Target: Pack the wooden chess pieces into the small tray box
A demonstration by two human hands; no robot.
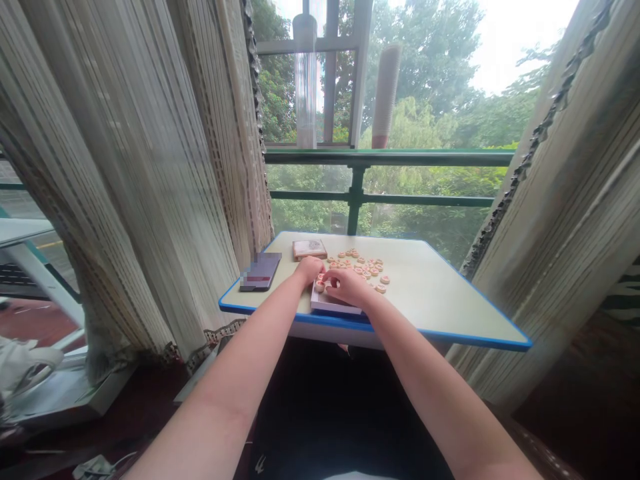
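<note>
Over there, the left hand (312, 268) and right hand (347, 285) crowd a white box (336, 307) of xiangqi pieces (320, 287); more lie strewn across the blue-edged table (440, 293).

Looks forward and down from the head, across a nearby table (425, 287), toward a window (361, 73) at twelve o'clock.

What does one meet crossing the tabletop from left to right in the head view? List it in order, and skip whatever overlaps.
Dark flat object → left hand → right hand → rightmost loose round piece.
</note>
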